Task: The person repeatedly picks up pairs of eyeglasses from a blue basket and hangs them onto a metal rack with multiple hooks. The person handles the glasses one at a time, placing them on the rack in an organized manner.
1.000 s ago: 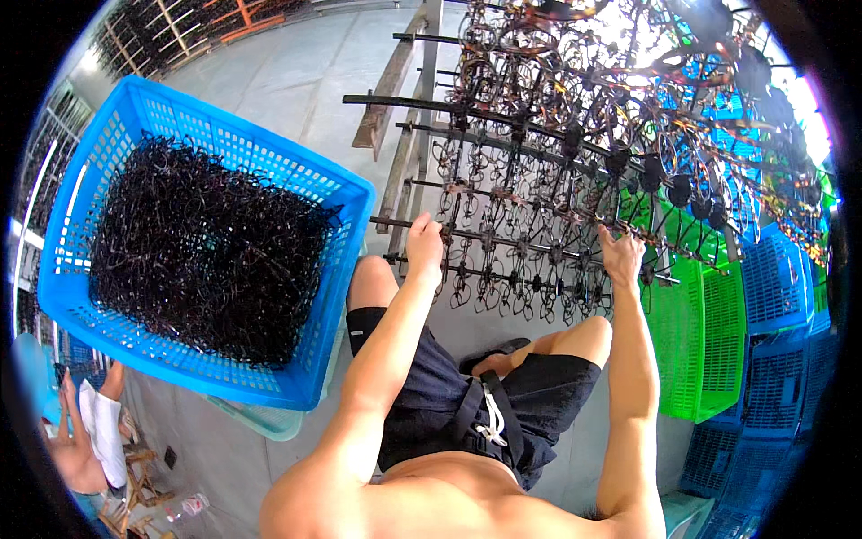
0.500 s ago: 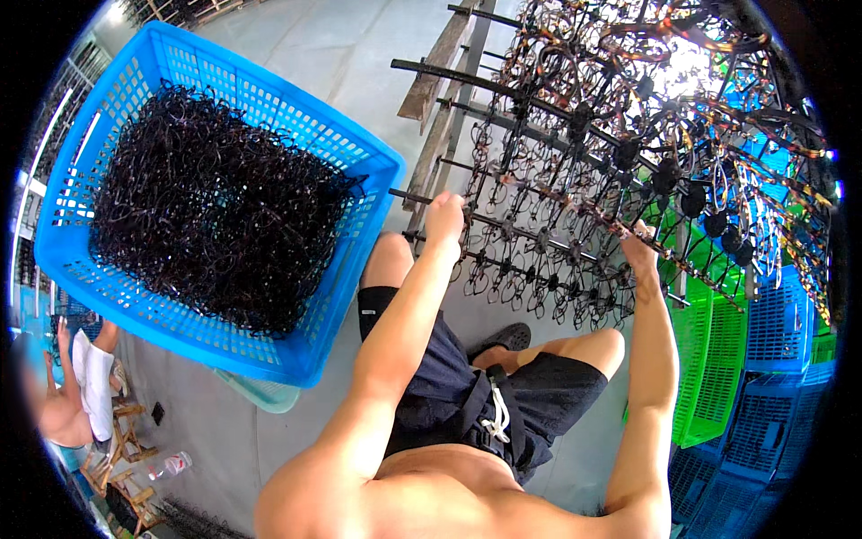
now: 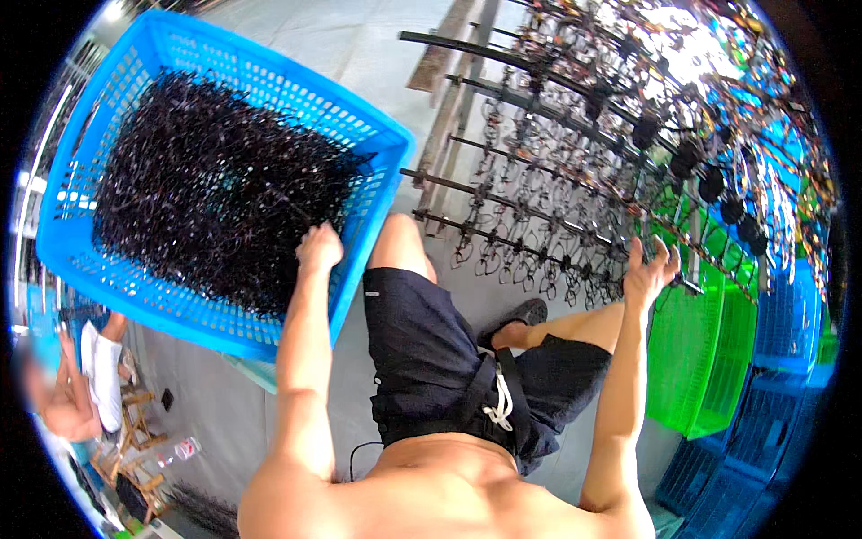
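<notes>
In the large blue perforated basket (image 3: 359, 117) at the left lies a tangled heap of thin, dark, glossy looped pieces (image 3: 215, 193). My left hand (image 3: 321, 247) is at the heap's right edge, fingers curled down onto it. Its fingertips are hidden, so any piece between them cannot be made out. At the right, a rack of black rods (image 3: 485, 191) carries rows of similar thin looped pieces (image 3: 530, 216), hanging down. Near the lower right end of those rows, my right hand (image 3: 648, 274) is open, fingers apart and holding nothing visible.
Green crates (image 3: 696, 350) and stacked blue crates (image 3: 772, 413) stand beyond my right arm. A wooden plank (image 3: 443, 45) leans by the rack. A co-worker (image 3: 72, 409) sits at the far left near wooden stools (image 3: 135, 422), with a plastic bottle (image 3: 184, 449) on the floor.
My left hand has left the rod at the rack and moved left into the basket. My right hand has moved down a little from the rods and opened.
</notes>
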